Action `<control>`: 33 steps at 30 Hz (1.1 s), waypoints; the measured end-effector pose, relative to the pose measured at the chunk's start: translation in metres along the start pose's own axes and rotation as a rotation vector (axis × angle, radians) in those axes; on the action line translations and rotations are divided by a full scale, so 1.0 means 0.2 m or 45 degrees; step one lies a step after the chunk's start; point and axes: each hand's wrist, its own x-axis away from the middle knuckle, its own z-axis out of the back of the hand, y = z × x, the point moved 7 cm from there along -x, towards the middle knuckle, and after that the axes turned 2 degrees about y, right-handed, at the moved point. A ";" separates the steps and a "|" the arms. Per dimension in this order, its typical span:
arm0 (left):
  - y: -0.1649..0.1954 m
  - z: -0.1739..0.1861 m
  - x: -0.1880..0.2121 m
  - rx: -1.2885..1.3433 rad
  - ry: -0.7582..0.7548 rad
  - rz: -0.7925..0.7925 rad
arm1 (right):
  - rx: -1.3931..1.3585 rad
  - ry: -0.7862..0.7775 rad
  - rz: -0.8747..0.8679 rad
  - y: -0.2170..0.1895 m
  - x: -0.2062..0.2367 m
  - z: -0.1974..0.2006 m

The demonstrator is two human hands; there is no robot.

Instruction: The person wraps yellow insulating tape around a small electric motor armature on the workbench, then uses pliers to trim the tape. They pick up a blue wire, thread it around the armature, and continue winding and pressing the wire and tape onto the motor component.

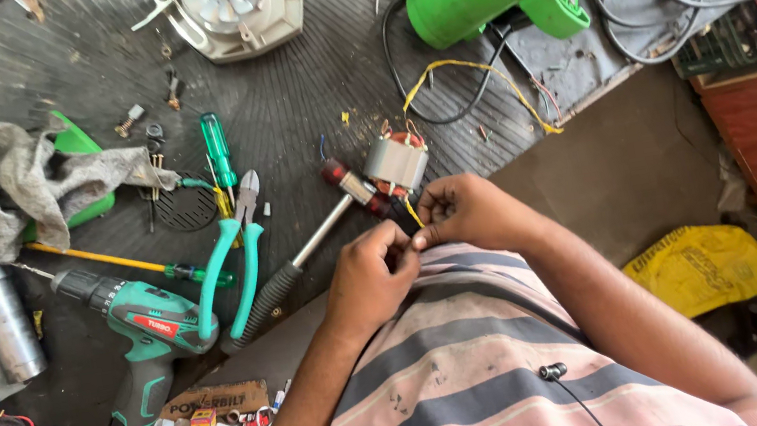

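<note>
Wire (413, 212), yellow and thin, runs from the motor stator (396, 162) on the ribbed dark surface (297, 84) down to my hands, just above my striped shirt (464, 372); my right hand (472, 213) pinches its free end, fingers pressed together, while my left hand (370, 275) closes its fingers on the same end from the other side; doing this well, I judge, means holding the strand near its tip, keeping slack toward the stator, and not tugging the winding; a hammer (304, 255) and teal pliers (234, 256) lie beside.
</note>
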 end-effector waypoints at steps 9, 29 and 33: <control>0.01 0.01 0.02 0.023 0.088 0.050 | -0.160 0.102 0.169 -0.01 0.04 -0.03; -0.03 0.01 0.05 -0.029 0.165 0.151 | 0.237 0.489 0.446 -0.09 0.14 -0.06; -0.04 0.01 0.05 -0.034 0.143 0.141 | 0.311 0.563 0.468 -0.13 0.18 -0.08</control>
